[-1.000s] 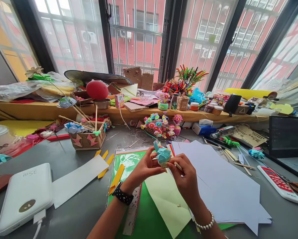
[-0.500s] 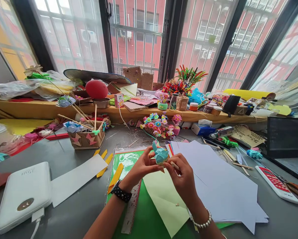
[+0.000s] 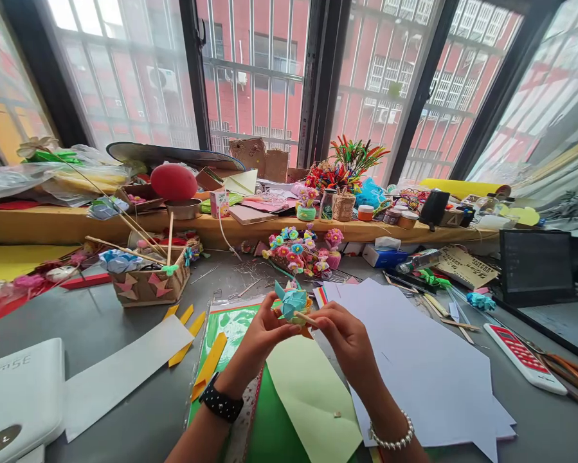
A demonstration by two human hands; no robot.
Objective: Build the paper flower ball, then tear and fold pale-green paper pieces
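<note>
The left hand [image 3: 254,341] grips the folded light-blue paper model [image 3: 294,302] at its left and lower sides, presumably to steady it. The right hand [image 3: 347,333] pinches a slim wooden stick [image 3: 306,318] between thumb and fingers, probably for fine control; tip contact cannot be confirmed. The model is raised above the worktop [image 3: 134,411], well apart from its far edge, apparently for access from both sides.

A white power bank [image 3: 26,386] lies at the lower left, an open laptop [image 3: 537,263] at the right edge, a red-and-white calculator [image 3: 524,357] lower right.
</note>
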